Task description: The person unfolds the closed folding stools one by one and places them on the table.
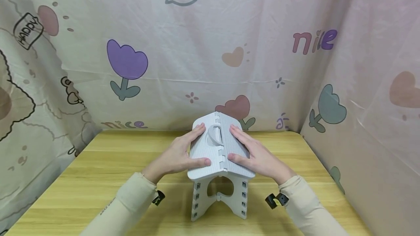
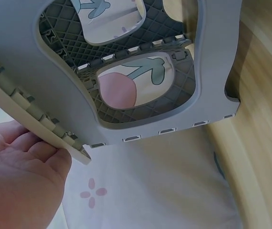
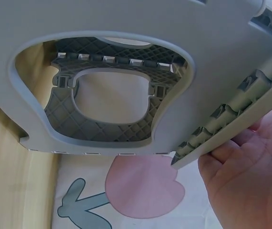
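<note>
A white folding step stool (image 1: 214, 154) stands partly unfolded on the wooden table, its two-part top peaked along the hinged middle. A handle (image 1: 210, 134) sticks up near the ridge. My left hand (image 1: 177, 154) rests on the left half of the top, thumb near the front and fingers farther back. On the right half lies my right hand (image 1: 260, 156), placed much the same way. In the left wrist view, a side panel (image 2: 16, 52) with a large opening shows the ribbed, hinged inside. The right wrist view shows the opposite side panel (image 3: 102, 19), also with a wide opening.
The wood-grain table (image 1: 131, 156) extends around the stool. Behind it and along both sides hangs a pale cloth (image 1: 183, 57) printed with flowers, hearts and words. Small dark wrist cameras (image 1: 277, 200) sit under both sleeves.
</note>
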Motion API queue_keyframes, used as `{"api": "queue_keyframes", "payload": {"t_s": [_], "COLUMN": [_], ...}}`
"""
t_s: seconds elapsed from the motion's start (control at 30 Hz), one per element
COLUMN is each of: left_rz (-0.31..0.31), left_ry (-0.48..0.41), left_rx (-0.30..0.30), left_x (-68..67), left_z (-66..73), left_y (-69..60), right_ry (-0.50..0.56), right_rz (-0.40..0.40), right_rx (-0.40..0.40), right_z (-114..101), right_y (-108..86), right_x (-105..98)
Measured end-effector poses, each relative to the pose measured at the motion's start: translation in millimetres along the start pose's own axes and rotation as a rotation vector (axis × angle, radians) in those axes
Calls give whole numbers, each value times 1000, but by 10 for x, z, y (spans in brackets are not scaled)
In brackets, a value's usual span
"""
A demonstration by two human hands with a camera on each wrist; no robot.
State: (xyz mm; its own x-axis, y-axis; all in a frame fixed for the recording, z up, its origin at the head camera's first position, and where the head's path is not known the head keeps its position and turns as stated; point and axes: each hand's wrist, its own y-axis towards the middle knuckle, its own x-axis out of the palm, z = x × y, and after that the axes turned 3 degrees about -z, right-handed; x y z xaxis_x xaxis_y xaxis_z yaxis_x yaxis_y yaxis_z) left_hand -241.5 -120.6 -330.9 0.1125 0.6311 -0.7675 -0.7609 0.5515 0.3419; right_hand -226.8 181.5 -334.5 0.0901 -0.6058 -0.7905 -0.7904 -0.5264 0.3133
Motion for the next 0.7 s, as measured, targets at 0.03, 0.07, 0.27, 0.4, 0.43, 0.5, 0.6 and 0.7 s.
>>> {"api": "queue_keyframes", "payload": {"t_s": [0.03,0.07,0.27,0.4,0.43,0.5,0.6,0.7], "left_rz": [-2,-4,-12,-15,-16,-22,-38,-66], "left_ry": [6,9,25,36,41,49,78,108], "left_rx": [-2,-3,-14,-13,-12,-12,-15,-27], "left_x": [-4,-7,-22,-35,-39,-49,-72,-106], "left_z": [2,5,4,3,5,10,21,45], "left_y": [2,3,13,20,23,26,37,55], "right_ry": [-1,-3,-10,-24,-30,-38,-55,-70], "right_rz": [-1,-3,-11,-13,-13,-17,-32,-58], "right_rx": [1,1,13,19,20,24,32,48], "right_z": [-1,-2,-15,-8,-4,-5,-20,-51], "right_y": [1,4,13,14,16,19,29,48], "right_x": [-2,-3,-15,-18,-19,-26,-47,-77]}}
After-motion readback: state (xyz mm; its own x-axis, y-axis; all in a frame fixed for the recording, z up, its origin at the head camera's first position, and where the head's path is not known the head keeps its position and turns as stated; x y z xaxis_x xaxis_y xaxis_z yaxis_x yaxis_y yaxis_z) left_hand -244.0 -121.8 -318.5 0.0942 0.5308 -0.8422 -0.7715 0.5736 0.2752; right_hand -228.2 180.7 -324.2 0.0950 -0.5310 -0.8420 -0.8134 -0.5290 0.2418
